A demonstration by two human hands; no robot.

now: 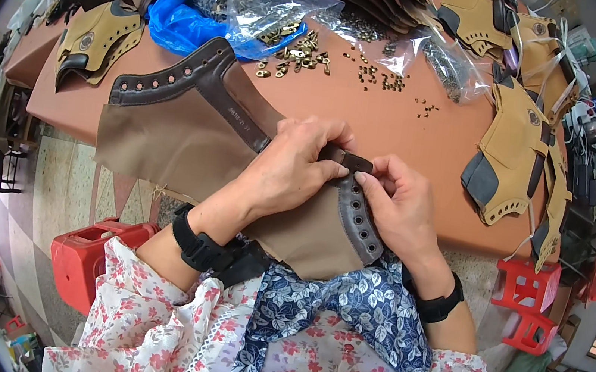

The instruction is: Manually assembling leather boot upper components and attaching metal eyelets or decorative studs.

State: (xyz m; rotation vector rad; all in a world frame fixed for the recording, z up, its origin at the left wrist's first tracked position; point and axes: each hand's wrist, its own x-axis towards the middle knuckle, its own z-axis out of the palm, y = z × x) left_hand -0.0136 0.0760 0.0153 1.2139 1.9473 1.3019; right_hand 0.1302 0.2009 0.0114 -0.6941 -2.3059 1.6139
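The brown shoe upper (169, 135) is held across the table's (414, 130) near edge; its right eyelet strip (357, 211) is pinched at the far end by the fingers (336, 170) of the left hand (292, 161) and right hand (406, 211).

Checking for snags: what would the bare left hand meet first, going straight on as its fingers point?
Beyond the dark brown leather flap it touches, the left hand would probably first meet the bare right hand, though depth is unclear.

Brn upper (168, 146) w/ dk-brn trim (243, 118), tan/blk pcs (514, 117), blu bag (177, 16), navy cloth (298, 299) w/ wht leaf print
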